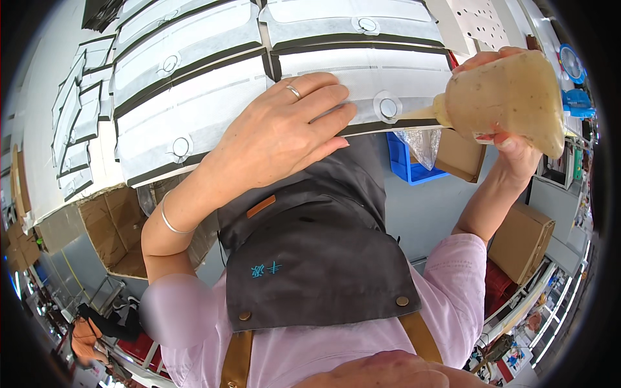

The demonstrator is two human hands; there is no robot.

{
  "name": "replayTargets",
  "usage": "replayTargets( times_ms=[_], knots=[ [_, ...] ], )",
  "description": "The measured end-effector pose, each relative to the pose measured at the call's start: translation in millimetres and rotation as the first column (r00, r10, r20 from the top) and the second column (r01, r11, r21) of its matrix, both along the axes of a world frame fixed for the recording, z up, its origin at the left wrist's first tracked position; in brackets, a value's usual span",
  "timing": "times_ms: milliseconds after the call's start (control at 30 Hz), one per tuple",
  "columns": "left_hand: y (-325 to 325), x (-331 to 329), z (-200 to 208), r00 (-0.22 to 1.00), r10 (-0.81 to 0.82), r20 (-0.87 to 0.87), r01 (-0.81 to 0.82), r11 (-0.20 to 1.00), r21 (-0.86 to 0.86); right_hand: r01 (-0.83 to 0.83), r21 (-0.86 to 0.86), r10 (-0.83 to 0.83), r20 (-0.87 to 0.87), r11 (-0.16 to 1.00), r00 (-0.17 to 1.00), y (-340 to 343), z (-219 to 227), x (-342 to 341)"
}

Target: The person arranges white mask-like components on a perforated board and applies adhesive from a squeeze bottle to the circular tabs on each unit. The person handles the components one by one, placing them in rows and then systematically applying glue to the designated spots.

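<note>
My right hand (516,155) grips a yellowish, translucent squeeze bottle (501,97), tilted so its thin nozzle points left. The tip is close beside a small round ring (387,108) on a white, black-edged panel (323,64); whether it touches cannot be seen. My left hand (278,129) lies with fingers extended on this panel near its front edge, holding nothing. A ring is on one finger and a bangle on the wrist. To the left, a similar panel (200,116) lies partly beneath my left forearm.
More such panels (187,32) lie in rows farther back, and smaller black-edged pieces (84,116) are at the far left. Below the table edge are a blue bin (404,161) with clear plastic and an open cardboard box (113,226). Another person (87,333) shows at lower left.
</note>
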State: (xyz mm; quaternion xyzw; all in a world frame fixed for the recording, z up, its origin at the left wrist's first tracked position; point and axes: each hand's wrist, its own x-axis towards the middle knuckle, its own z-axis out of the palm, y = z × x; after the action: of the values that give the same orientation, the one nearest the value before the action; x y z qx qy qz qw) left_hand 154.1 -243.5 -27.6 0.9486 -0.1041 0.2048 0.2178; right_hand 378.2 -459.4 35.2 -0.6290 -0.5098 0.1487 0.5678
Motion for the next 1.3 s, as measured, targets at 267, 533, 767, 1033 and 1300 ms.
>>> replayTargets(
  times_ms=[267, 533, 767, 1033, 1300],
  knots=[
    [-0.2, -0.9, 0.6, 1.000, -0.003, -0.006, 0.003, 1.000, -0.021, 0.095, 0.155, -0.083, -0.085, 0.983, 0.993, -48.3, 16.1, 46.6],
    [-1.0, -1.0, 0.7, 1.000, 0.006, -0.027, -0.006, 1.000, -0.016, 0.273, 0.377, -0.148, -0.328, 0.885, 0.933, -68.6, 12.7, 62.9],
    [-1.3, -0.9, 0.7, 0.999, 0.013, -0.030, -0.013, 1.000, -0.005, -0.006, 0.031, 0.011, -0.164, 0.999, 0.986, -10.1, -17.1, 22.6],
    [-0.7, -0.7, 2.2, 0.999, 0.006, -0.038, -0.007, 1.000, -0.004, 0.004, -0.025, -0.006, -0.105, 1.000, 0.994, 0.4, -17.6, 17.4],
    [-1.0, -1.7, 1.3, 0.999, 0.014, -0.038, -0.014, 1.000, 0.003, -0.007, -0.070, 0.008, 0.017, 0.998, 1.000, -5.9, -2.5, 25.6]
  ],
)
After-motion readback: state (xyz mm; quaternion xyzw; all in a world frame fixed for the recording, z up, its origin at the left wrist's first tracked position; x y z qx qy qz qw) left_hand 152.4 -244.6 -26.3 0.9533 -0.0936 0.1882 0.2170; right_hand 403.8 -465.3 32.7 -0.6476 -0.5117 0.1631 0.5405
